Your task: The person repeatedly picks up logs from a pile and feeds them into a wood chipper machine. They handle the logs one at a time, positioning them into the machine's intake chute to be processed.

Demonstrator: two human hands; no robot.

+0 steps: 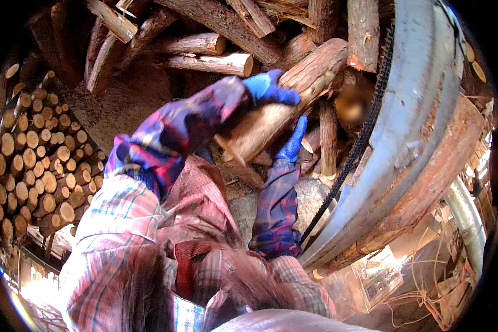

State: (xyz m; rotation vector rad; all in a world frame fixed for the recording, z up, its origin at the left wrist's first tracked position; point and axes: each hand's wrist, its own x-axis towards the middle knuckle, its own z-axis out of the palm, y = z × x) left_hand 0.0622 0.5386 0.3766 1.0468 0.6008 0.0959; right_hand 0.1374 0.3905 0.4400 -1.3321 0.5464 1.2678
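Observation:
A thick split log (260,128) with rough bark slants in front of me, its pale cut face toward my body. My left hand (269,88), in a blue glove, is closed over its upper left side. My right hand (294,141), also gloved in blue, is against its lower right side with one finger or the thumb pointing up along it; the log hides the other fingers. Both arms wear dark plaid sleeve covers. Beneath and beyond the log are several loose logs (328,138).
A large blue-grey curved metal frame (415,105) rises on the right, with a dark chain (365,133) along its inner edge. Loose logs (205,63) lie heaped at the far side. Cut round wood (41,166) is stacked at the left. Cords (426,293) hang at the lower right.

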